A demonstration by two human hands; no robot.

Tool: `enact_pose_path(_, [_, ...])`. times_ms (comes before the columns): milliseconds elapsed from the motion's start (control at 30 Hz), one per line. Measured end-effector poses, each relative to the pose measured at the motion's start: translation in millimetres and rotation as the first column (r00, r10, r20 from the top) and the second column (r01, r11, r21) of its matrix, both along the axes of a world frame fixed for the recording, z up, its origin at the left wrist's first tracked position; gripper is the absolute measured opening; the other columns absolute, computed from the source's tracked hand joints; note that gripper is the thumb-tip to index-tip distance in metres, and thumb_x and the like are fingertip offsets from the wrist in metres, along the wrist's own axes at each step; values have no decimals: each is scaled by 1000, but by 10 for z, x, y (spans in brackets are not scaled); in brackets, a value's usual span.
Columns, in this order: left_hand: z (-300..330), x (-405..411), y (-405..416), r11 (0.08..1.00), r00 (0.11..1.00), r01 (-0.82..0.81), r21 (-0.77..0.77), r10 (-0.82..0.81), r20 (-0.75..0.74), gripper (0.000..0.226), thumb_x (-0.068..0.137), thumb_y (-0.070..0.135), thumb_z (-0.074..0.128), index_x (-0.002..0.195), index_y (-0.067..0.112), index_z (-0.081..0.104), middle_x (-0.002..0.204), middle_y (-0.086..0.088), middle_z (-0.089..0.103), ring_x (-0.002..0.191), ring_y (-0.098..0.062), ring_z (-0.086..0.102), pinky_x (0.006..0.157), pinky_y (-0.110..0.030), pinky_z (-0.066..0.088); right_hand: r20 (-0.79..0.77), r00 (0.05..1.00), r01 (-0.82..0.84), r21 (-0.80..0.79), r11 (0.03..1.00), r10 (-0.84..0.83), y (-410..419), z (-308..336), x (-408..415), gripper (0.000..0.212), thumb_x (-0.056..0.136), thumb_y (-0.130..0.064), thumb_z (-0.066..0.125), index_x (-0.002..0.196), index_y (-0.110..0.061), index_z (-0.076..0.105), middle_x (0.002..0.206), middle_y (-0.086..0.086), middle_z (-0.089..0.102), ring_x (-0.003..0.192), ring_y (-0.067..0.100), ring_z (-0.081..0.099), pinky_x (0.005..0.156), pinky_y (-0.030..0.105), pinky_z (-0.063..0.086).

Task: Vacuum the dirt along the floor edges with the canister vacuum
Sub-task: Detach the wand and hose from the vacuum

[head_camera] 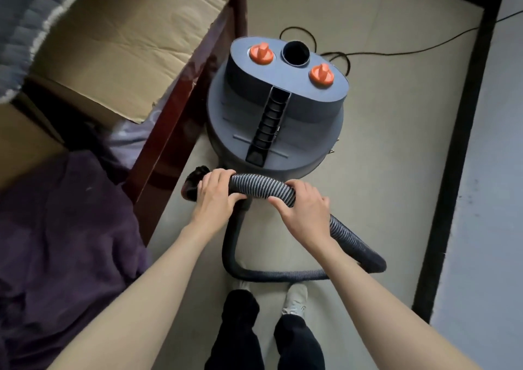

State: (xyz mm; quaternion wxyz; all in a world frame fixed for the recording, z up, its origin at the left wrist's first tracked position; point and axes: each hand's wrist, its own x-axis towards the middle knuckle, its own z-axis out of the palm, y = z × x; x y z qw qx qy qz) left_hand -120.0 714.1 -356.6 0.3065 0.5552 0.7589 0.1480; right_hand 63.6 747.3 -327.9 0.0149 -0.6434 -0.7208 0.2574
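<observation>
Both hands, left hand (216,197) and right hand (304,208), have fingers curled round the hose (260,187) just in front of the vacuum (278,109); the nozzle end (195,182) is blurry and half hidden.

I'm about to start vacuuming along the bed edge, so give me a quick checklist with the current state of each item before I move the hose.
1. Left hand grips the hose near its brush end: ok.
2. Right hand grips the hose further back: ok.
3. Brush end down at the floor edge by the bed frame: cannot tell.
4. Hose free of kinks: ok, though it loops by the feet.
5. Power cord plugged in: cannot tell, it runs out of view.
6. Canister vacuum switched on: cannot tell.
</observation>
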Motion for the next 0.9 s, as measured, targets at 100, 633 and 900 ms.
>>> enact_pose_path(100, [-132, -70, 9, 999, 999, -23, -49, 25, 38, 50, 88, 17, 63, 133, 3, 46, 133, -13, 48, 130, -28, 36, 109, -41, 30, 31, 1000, -5, -52, 999, 6, 23, -137, -134, 51, 89, -59, 54, 124, -22, 53, 121, -3, 59, 117, 20, 50, 92, 38, 30])
enact_pose_path(633, [-127, 9, 176, 980, 981, -174, -95, 181, 70, 58, 83, 35, 69, 132, 10, 53, 138, -9, 51, 143, -27, 23, 110, -47, 29, 143, 983, 126, -78, 989, -114, 66, -282, -281, 50, 87, -55, 60, 122, -20, 61, 119, 1, 59, 116, 24, 47, 90, 38, 33])
enact_pose_path(900, [-263, 35, 286, 963, 974, -195, -185, 212, 77, 63, 80, 43, 71, 134, 15, 54, 131, -14, 56, 127, -31, 45, 102, -45, 41, 155, 978, 149, -50, 988, -139, 133, -451, -266, 47, 84, -47, 67, 115, -12, 66, 118, 6, 56, 113, 27, 49, 87, 41, 40])
